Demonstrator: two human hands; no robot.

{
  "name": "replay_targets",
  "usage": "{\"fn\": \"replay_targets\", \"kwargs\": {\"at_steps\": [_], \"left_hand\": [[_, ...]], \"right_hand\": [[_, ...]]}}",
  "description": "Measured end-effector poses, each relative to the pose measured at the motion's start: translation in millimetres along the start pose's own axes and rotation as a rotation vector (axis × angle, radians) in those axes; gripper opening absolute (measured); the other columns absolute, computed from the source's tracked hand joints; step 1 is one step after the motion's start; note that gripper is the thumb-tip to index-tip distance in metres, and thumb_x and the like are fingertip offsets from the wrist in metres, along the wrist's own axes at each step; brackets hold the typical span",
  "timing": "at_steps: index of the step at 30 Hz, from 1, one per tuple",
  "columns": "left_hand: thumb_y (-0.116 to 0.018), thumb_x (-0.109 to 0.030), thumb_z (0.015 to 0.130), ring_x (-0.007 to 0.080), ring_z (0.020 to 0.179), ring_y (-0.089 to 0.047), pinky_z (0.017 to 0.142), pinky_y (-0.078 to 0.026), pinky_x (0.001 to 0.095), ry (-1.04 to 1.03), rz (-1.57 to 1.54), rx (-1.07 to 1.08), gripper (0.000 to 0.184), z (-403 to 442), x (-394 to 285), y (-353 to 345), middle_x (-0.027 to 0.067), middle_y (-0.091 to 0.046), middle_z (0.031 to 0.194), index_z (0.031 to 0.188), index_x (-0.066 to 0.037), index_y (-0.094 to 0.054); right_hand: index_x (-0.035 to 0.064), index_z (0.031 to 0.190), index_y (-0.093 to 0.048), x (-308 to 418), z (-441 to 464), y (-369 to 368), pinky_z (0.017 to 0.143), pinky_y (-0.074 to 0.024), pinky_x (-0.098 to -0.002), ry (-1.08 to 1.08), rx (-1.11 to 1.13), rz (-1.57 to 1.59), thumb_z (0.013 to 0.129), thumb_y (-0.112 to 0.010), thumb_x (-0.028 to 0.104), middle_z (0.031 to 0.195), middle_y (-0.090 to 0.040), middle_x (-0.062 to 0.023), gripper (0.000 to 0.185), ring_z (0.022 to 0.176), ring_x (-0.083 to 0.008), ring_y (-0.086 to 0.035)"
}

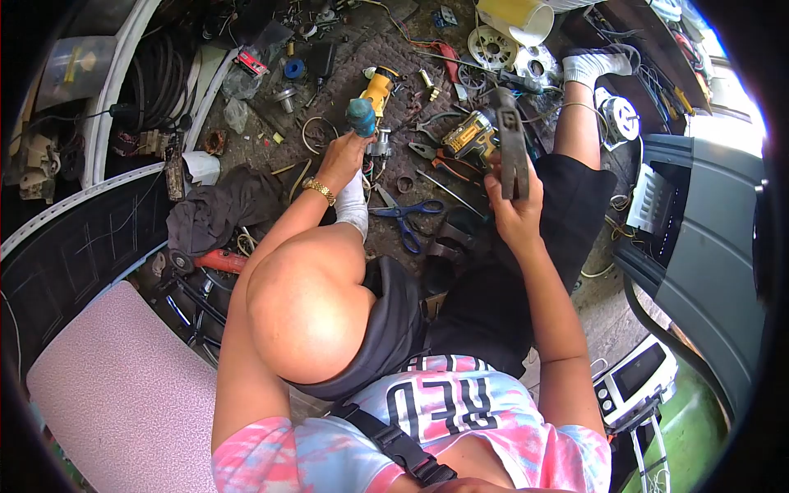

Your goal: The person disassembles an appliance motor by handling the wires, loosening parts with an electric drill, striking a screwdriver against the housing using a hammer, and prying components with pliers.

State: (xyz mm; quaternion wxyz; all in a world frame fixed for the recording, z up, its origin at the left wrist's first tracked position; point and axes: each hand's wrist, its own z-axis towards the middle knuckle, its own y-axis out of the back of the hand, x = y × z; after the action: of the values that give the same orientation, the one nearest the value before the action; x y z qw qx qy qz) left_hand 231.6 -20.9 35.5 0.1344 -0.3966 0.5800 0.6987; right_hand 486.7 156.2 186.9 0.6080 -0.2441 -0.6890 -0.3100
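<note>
My left hand [345, 160], with a gold watch at the wrist, is closed around the teal end [361, 115] of a tool whose yellow part [380, 89] points away from me. A metal fitting with thin wires [380, 146] sits just right of those fingers. My right hand [519, 209] grips a dark metal tool [511, 144], held upright; its lower end is hidden by the fingers. Behind it lies a yellow and black drill [471, 135]. Between my hands are orange-handled pliers [450, 164], a thin screwdriver [452, 195] and blue-handled scissors [404, 215] on the ground.
Metal wheels [493, 48] and a yellow container [522, 18] lie at the back. A dark cloth [218, 209] and a pink padded surface [123, 394] are at left. A grey-blue casing [711, 238] and a white device [637, 378] stand at right.
</note>
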Motion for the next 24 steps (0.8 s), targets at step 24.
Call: {"fn": "replay_targets", "kwargs": {"at_steps": [24], "left_hand": [[-0.054, -0.004, 0.086, 0.0397, 0.078, -0.063, 0.064, -0.052, 0.0493, -0.055, 0.191, 0.053, 0.038, 2, -5, 0, 0.0184, -0.065, 0.089, 0.122, -0.016, -0.048]], "right_hand": [[0.0049, 0.103, -0.055, 147, 63, -4, 0.056, -0.0441, -0.0441, 0.494, 0.185, -0.479, 0.09, -0.06, 0.02, 0.073, -0.058, -0.0172, 0.021, 0.067, -0.0371, -0.06]]}}
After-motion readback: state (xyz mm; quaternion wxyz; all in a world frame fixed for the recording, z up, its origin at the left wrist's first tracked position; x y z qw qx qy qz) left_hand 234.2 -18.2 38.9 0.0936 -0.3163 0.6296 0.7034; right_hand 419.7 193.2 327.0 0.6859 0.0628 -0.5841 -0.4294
